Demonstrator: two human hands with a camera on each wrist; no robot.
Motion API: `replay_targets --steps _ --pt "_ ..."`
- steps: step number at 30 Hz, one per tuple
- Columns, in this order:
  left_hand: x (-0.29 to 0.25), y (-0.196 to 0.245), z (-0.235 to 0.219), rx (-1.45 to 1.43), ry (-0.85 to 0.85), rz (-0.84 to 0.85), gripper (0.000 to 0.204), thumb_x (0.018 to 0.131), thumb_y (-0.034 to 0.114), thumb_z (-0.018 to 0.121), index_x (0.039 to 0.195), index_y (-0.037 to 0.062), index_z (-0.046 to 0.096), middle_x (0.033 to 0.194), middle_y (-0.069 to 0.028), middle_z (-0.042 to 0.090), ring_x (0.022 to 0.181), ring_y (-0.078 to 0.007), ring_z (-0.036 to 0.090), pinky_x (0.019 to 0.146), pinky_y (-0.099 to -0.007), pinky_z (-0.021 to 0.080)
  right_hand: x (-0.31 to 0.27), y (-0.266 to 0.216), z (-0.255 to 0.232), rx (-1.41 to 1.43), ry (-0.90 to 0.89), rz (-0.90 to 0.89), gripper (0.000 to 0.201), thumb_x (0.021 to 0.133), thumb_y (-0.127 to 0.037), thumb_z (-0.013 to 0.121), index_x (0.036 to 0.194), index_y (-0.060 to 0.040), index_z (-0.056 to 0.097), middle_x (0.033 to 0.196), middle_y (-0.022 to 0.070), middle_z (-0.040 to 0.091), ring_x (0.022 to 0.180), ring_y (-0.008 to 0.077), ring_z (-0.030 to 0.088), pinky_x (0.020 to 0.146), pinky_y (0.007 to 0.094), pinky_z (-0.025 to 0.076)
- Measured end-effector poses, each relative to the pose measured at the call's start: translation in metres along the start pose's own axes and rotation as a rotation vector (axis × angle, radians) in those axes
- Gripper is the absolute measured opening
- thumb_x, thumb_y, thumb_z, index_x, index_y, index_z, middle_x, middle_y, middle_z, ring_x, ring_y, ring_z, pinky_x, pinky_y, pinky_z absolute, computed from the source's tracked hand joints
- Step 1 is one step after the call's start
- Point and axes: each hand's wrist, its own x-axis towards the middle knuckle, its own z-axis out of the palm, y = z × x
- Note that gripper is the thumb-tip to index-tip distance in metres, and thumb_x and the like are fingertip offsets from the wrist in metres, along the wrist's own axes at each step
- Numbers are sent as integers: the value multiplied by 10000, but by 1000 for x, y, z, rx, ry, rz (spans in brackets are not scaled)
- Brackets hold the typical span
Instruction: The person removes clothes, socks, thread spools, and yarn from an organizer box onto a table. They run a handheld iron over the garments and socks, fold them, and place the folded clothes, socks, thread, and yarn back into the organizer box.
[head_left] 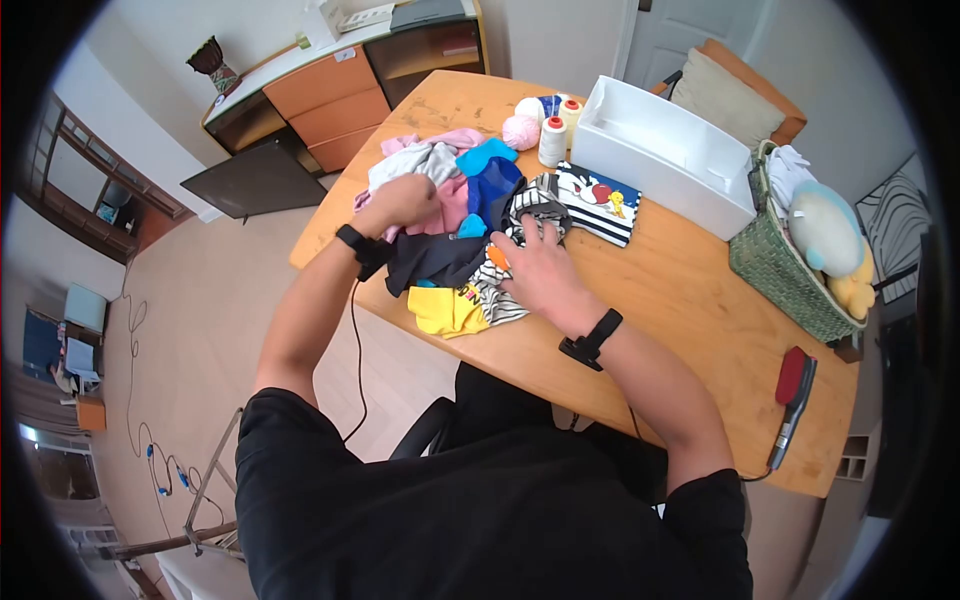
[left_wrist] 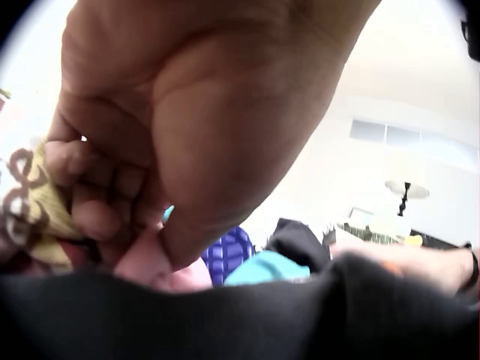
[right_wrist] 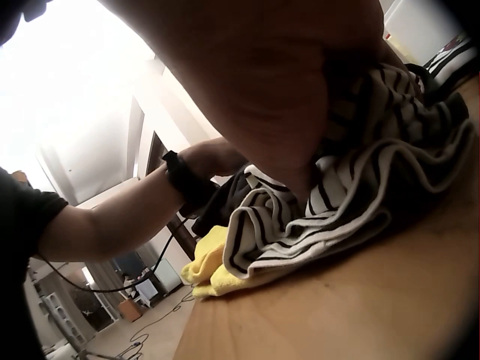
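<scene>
A heap of crumpled cloths lies near the table's far left side. My left hand [head_left: 405,203] is over its left part, thumb and fingers pinching a pink cloth [left_wrist: 146,262]. Beside that hand are a white-grey cloth [head_left: 415,165], a blue cloth [head_left: 493,187] and a dark cloth [head_left: 430,262]. My right hand [head_left: 548,280] rests with spread fingers on a black-and-white striped garment [right_wrist: 330,232], bunched beneath the palm. Its fingertips are partly hidden in the right wrist view. A yellow cloth [head_left: 445,310] sticks out at the heap's near edge.
Behind the heap stand thread cones [head_left: 552,142] and a pink yarn ball [head_left: 520,132]. A folded striped cloth [head_left: 597,205] lies before a white bin [head_left: 665,160]. Farther right are a green basket [head_left: 790,290] with plush toys and a red-headed brush [head_left: 793,405] with a cord.
</scene>
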Motion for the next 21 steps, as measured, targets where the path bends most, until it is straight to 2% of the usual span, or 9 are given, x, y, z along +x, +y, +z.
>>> replay_targets --steps 4,8,9,13,15,16,18,20,21 --pt "-6 5 -78 -543 208 -159 406 1091 309 660 1064 -69 806 830 -121 765 782 -187 737 729 -400 585 2 -4 0 10 -14 27 794 830 -238 997 1536 -176 640 1535 277 524 1425 585 531 1071 599 621" --pt "-7 7 -138 -713 584 67 443 1181 297 602 1163 -95 807 908 -18 761 772 -95 680 681 -320 542 10 -11 1 15 -62 59 812 841 -228 990 1565 -176 627 1548 300 523 1394 596 546 1099 600 599" --pt "-18 23 -161 -813 557 65 400 1163 277 622 1092 -73 800 849 -69 777 725 -117 716 639 -309 569 12 -12 1 16 -58 59 812 841 -228 990 1565 -176 627 1548 300 523 1394 596 546 1099 600 599" --pt "-29 51 -200 -1025 589 158 353 1190 267 620 1163 -46 782 909 -28 777 755 -108 714 658 -285 552 27 -12 15 45 -23 5 766 849 -212 982 1528 -147 633 1528 309 527 1341 592 574 1059 608 604" --pt "-22 58 -210 -1271 742 384 370 1172 296 680 1317 -38 745 1126 -70 794 986 -153 767 814 -321 619 44 -20 22 72 3 -33 783 868 -209 970 1552 -124 598 1525 313 522 1350 598 569 1057 607 603" --pt "-24 64 -209 -1271 737 385 370 1172 296 680 1317 -38 745 1126 -70 794 986 -153 767 814 -321 619 53 -25 26 75 3 -28 783 868 -209 970 1552 -124 598 1525 313 522 1350 598 569 1057 607 603" --pt "-38 100 -211 -966 1011 495 387 1165 277 700 1378 -46 712 1249 -112 781 1155 -229 767 969 -368 635 69 -31 37 146 49 -51 849 880 -205 962 1619 -138 549 1545 325 506 1369 627 551 1076 627 591" --pt "-54 127 -212 -879 1013 405 397 1176 262 676 1411 -59 692 1322 -132 775 1220 -277 765 1034 -390 632 45 -49 -6 111 44 -8 942 906 -238 953 1704 -96 472 1595 346 492 1479 614 508 1124 641 571" --pt "-58 134 -209 -1210 840 501 387 1179 250 661 1411 -58 695 1334 -137 778 1222 -272 767 1033 -393 631 31 -53 -25 107 16 -39 966 914 -267 954 1719 -65 458 1607 362 506 1503 588 519 1143 631 566"
